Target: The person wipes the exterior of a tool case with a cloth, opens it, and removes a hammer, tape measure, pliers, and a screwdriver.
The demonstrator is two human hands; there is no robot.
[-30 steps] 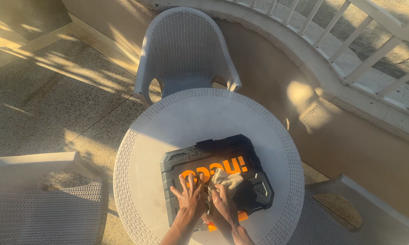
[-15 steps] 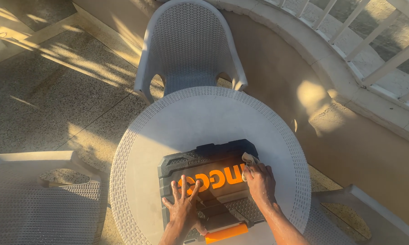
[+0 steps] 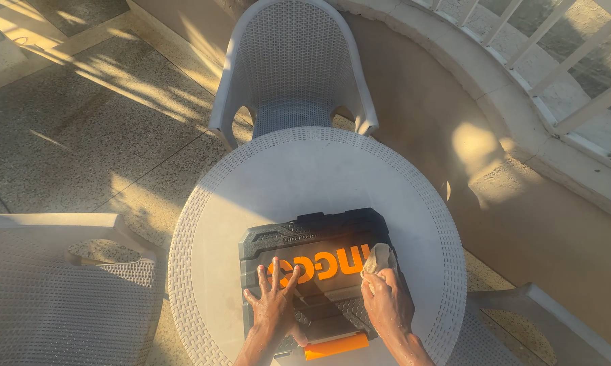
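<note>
A dark tool case [image 3: 317, 271] with big orange letters lay flat on the round white table [image 3: 305, 169], in the lower middle of the frame. The left hand [image 3: 274, 305] was pressed flat on the lid with its fingers spread wide open, holding nothing, just keeping the case from sliding. The right hand [image 3: 387, 301] was closed around a small pale cloth [image 3: 378, 257] and pushed it down on the right edge of the case. A second before, that cloth sat in the middle of the lid, right next to the left hand. Half a second before, it was up at the far right corner. Now it had come a little way back down the right side. So the wiping seemed to have gone from the middle out to the edge, while the left hand hardly moved at all. An orange latch [image 3: 336, 346] showed at the bottom of the case. A white chair [image 3: 292, 61] stood at the top of the frame, and another chair [image 3: 41, 291] was at the lower left.
</note>
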